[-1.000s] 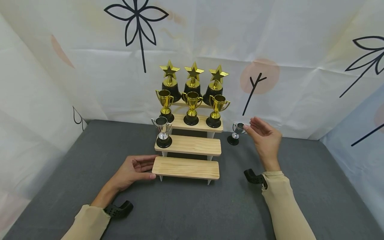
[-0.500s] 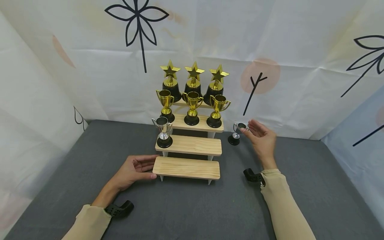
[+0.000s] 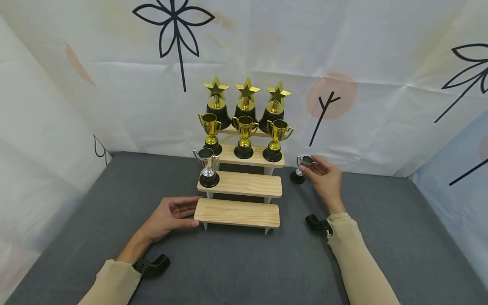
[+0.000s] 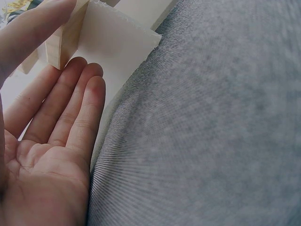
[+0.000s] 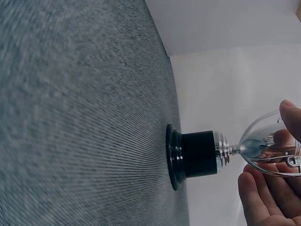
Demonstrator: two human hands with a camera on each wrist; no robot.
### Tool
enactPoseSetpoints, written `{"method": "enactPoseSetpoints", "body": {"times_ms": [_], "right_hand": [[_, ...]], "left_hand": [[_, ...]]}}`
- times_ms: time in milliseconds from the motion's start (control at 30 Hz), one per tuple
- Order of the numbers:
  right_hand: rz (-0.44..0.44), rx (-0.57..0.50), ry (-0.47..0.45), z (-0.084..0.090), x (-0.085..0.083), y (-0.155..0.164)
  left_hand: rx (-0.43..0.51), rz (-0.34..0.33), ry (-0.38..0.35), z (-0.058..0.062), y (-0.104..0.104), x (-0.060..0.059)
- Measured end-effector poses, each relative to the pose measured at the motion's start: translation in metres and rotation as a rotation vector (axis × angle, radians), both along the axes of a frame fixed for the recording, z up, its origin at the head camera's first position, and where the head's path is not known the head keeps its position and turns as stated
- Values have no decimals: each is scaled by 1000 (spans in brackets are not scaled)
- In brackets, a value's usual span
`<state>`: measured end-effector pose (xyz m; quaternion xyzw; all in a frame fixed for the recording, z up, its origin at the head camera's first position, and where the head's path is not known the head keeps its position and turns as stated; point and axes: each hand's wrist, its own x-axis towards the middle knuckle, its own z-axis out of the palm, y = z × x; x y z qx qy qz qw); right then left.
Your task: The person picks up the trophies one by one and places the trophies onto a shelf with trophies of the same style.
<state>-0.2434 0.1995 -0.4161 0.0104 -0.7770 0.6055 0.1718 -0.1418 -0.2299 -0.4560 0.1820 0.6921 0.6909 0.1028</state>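
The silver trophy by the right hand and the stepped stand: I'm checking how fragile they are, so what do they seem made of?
The silver trophy: cup with a mirror-bright chrome finish that reflects the right hand pinching it, probably plated plastic, on a glossy black, likely plastic base. The stepped stand: pale unfinished wood with visible grain, on white legs.

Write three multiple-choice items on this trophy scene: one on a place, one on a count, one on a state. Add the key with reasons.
1. Where does the small silver cup trophy with the black base by the right hand stand?
A. top step
B. grey mat
C. bottom step

2. How many gold star trophies are there?
A. two
B. three
C. five

3. The bottom step of the wooden stepped stand is
A. bare
B. full
C. broken

Key: 1 B, its base sits on the grey mat right of the stand; 2 B, three stars line the top step; 3 A, nothing rests on it, and the left hand touches its end.
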Motion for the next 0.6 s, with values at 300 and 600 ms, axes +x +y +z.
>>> {"method": "enactPoseSetpoints", "body": {"times_ms": [300, 600], "right_hand": [[17, 42, -13, 8, 6, -9], [-3, 39, 31, -5, 0, -6]], "left_hand": [[8, -4, -5, -1, -1, 0], [14, -4, -23, 2, 0, 0]]}}
